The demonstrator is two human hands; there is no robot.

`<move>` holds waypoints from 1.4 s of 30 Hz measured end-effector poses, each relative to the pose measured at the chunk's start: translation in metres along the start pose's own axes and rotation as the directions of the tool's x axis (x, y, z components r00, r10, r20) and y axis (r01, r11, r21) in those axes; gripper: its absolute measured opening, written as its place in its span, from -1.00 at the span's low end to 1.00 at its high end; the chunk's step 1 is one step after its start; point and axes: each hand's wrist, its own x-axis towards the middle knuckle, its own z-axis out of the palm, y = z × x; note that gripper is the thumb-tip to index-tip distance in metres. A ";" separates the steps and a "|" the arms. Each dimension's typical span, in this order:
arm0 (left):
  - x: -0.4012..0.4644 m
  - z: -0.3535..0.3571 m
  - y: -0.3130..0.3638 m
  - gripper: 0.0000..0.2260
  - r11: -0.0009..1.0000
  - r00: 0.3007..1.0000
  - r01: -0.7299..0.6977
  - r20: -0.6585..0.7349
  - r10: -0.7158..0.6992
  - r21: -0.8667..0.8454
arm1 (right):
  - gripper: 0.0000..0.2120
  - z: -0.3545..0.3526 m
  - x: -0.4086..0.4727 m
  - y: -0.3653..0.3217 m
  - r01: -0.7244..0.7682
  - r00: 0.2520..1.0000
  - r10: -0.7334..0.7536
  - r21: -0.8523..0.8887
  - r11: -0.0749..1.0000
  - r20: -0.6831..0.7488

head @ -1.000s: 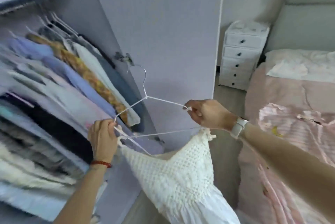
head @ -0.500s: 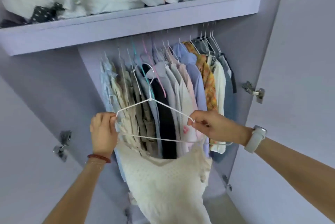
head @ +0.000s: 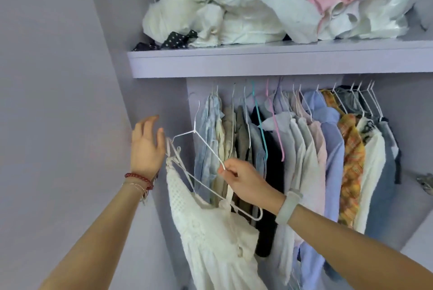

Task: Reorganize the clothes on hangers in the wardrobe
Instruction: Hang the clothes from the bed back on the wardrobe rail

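- We're holding the white knit dress on its white wire hanger at the left end of the hanging row, just beside the pale blue shirt. The hook is pointing up near the rail area, but we can't tell if it's actually catching on anything yet.
- Our right hand is pinching the hanger's right arm, so that's the only thing really carrying the weight. If that pinch is slipping, the whole thing is probably dropping.
- Our left hand is hanging open with fingers spread, holding nothing, right next to the thin straps at the hanger's left tip. Those straps are looking barely hooked on, so tilting the hanger further left is likely sliding them off.
- The hanger is sitting pretty tilted, left end high and right end low. The dress could be bunching down toward the low corner.
- The row of hanging clothes to the right is packed tight, so pushing in there is risking snagging the knit on neighbouring hooks.
- The pile of white clothes on the shelf above is looking messy, and bumping it could be bringing stuff down on us.
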 end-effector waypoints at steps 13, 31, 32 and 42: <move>0.110 0.020 0.003 -0.51 0.979 0.980 -0.182 -0.064 0.189 0.094 | -0.79 0.056 0.170 -0.012 -0.163 0.909 0.148 -0.004 0.987 -0.389; 0.119 0.046 -0.019 -0.44 0.967 0.960 -0.201 -0.164 0.226 0.157 | -0.78 0.035 0.242 0.068 -0.386 0.654 0.443 0.233 0.893 -0.613; 0.119 0.047 -0.019 -0.44 0.967 0.960 -0.198 -0.167 0.225 0.162 | -0.78 0.027 0.238 0.074 -0.395 0.628 0.455 0.245 0.885 -0.631; 0.109 0.046 -0.012 -0.38 0.981 0.976 -0.151 -0.136 0.168 0.124 | -0.81 0.006 0.214 0.089 -0.400 0.741 0.343 0.031 0.916 -0.577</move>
